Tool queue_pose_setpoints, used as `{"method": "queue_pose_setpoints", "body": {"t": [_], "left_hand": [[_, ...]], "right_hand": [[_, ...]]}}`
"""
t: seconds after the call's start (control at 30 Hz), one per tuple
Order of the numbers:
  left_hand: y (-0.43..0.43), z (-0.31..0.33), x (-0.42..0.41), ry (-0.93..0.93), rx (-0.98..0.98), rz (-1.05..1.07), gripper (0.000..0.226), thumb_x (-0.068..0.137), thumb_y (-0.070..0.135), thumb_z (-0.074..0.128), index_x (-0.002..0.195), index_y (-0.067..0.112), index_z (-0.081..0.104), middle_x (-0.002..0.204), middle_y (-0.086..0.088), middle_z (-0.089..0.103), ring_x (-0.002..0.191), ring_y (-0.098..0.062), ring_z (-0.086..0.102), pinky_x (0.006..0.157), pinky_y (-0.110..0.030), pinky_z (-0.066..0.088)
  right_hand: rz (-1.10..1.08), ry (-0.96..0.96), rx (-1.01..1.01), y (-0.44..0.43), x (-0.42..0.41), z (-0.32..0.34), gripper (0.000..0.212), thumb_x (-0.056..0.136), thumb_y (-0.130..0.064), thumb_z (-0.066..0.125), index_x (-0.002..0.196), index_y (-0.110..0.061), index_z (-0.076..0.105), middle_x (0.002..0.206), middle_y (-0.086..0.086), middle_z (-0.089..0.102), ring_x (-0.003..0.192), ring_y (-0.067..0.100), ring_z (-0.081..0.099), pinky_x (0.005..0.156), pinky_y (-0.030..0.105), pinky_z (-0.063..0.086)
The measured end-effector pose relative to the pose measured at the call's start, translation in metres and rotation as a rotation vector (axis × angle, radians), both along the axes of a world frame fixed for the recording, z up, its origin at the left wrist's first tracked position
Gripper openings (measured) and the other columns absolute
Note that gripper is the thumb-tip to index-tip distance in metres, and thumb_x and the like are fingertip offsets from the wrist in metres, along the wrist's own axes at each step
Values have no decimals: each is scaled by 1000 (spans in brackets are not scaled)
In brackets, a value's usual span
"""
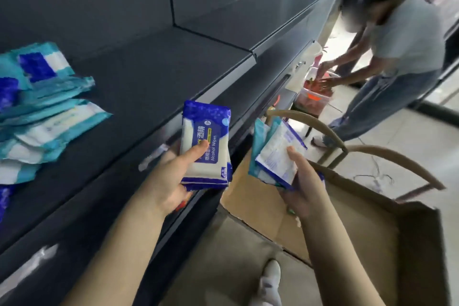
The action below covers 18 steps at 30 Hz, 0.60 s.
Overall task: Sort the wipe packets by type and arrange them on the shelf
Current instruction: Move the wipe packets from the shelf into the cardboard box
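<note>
Wipe packets (47, 112) cut off at left, bundle (275, 156) in right hand (306, 191) blurred

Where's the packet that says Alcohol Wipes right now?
Head view, left of centre: the left hand holds the Alcohol Wipes packet in front of the dark shelf, left of the packets in the right hand.

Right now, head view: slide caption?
Left hand holds blue-and-white alcohol wipe packets by the dark shelf; right hand grips teal and blue packets over a brown cardboard box.
</note>
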<state>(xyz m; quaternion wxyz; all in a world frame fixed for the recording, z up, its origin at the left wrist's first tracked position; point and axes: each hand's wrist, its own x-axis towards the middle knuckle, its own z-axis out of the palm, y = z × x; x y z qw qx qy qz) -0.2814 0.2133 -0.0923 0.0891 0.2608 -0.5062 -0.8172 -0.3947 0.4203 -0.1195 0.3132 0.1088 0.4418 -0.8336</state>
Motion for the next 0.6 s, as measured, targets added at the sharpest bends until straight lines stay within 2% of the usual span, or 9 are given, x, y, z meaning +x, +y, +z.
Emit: {"method": "queue_pose_setpoints", "body": {"t": [0.07,0.1,0.17,0.3,0.47,0.53,0.6], "left_hand": [[28,-22,-38,-70,16,-54,52,69,34,73,118,19,62,99,-6,76,82,-24,74,64,-38,58],[42,-36,-57,-107,29,-77,54,69,35,73,119,18,61,98,-7,76,81,-24,74,65,-39,59],[70,-64,-94,-200,49,-107,56,70,37,74,120,17,61,99,-8,76,82,-25,74,69,-40,59],[121,-131,-166,-351,32,-137,36,86,31,70,119,23,60,98,0,77,83,-19,74,65,-32,59],[173,-245,-252,-573,79,-116,33,87,38,68,117,25,60,99,1,77,89,-23,74,80,-41,58],[195,-292,-283,-659,92,-132,32,89,41,67,115,24,60,97,0,77,86,-22,74,71,-37,59],[216,-336,-310,-700,108,-133,26,91,38,66,111,23,59,91,2,77,78,-19,74,59,-30,57]], "right_hand": [[-62,13,53,31,-24,-28,33,98,-24,53,129,-12,54,114,12,73,91,21,75,67,32,62],[-94,20,90,45,-38,-45,31,101,-22,50,130,-11,54,117,12,72,95,22,74,71,34,62],[-170,-14,178,71,-68,-81,35,102,-21,48,136,-11,50,124,13,69,105,25,70,78,38,62],[-245,-126,310,129,-128,-156,36,104,-21,45,140,-14,47,128,13,66,98,25,72,67,36,61],[-285,-257,569,198,-211,-275,44,103,-24,52,144,-15,37,131,12,63,109,33,67,74,40,59],[-288,-285,618,215,-242,-317,44,102,-23,54,142,-13,38,126,10,65,105,30,68,68,36,61],[-283,-258,646,226,-273,-355,37,102,-19,54,136,-10,43,120,10,67,101,28,69,74,37,62]]}}
